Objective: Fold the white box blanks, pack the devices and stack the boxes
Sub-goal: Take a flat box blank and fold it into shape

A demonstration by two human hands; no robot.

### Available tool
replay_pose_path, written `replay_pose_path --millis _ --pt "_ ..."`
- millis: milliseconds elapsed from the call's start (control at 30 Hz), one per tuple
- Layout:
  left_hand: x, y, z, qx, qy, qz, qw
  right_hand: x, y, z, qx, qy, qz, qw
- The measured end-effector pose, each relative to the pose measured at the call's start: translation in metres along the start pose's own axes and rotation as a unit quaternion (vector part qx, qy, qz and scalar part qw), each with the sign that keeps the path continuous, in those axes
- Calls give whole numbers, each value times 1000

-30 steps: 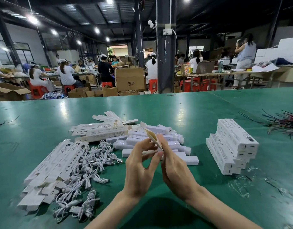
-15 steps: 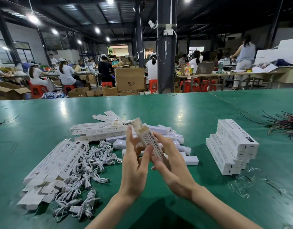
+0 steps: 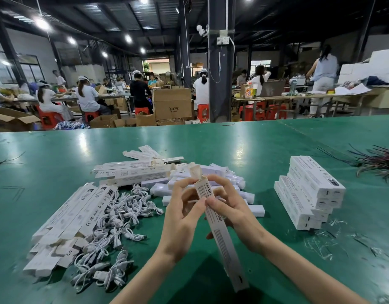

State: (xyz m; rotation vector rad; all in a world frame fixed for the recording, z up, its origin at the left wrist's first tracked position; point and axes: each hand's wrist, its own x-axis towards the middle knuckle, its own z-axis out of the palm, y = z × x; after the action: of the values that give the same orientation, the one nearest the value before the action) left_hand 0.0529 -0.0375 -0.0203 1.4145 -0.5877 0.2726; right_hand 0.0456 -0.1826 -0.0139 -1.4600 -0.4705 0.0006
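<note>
Head view: white box (image 3: 219, 233) held tilted above the tabletop's (image 3: 233, 145) near edge, far flap (image 3: 194, 170) open. Both left hand (image 3: 182, 218) and right hand (image 3: 235, 213) pinch its upper end. Folding apparently underway; next, that flap likely needs tucking.

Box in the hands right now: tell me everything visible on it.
The white box is a long, slim carton of thin card, white outside, with SMART and fine grey print along one face. Its far end is open: the flap stands up, brownish and unprinted inside. The box slants from that raised end down toward the camera, above the green table. The left hand and right hand pinch its upper part, thumbs on the printed face. Near end: cannot tell if closed.
</note>
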Motion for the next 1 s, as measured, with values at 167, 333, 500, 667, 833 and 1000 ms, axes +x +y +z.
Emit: replay_pose_path --millis 167,333,500,667,833,1000 --pt "4 -3 -5 33 37 -48 998 3 2 -7 22 -30 20 999" --pt "9 0 -6 -61 89 -90 990 5 5 -10 -1 -33 37 999" --pt "11 2 -9 -101 117 -115 981 3 3 -11 -22 -38 31 999" --pt "12 7 -11 -97 109 -124 981 4 0 -10 -38 -35 12 999" --pt "14 10 -14 -73 104 -117 985 4 0 -10 -74 -36 -9 997" --pt "15 12 -17 -41 94 -110 989 4 -1 -13 -86 -35 -8 996"
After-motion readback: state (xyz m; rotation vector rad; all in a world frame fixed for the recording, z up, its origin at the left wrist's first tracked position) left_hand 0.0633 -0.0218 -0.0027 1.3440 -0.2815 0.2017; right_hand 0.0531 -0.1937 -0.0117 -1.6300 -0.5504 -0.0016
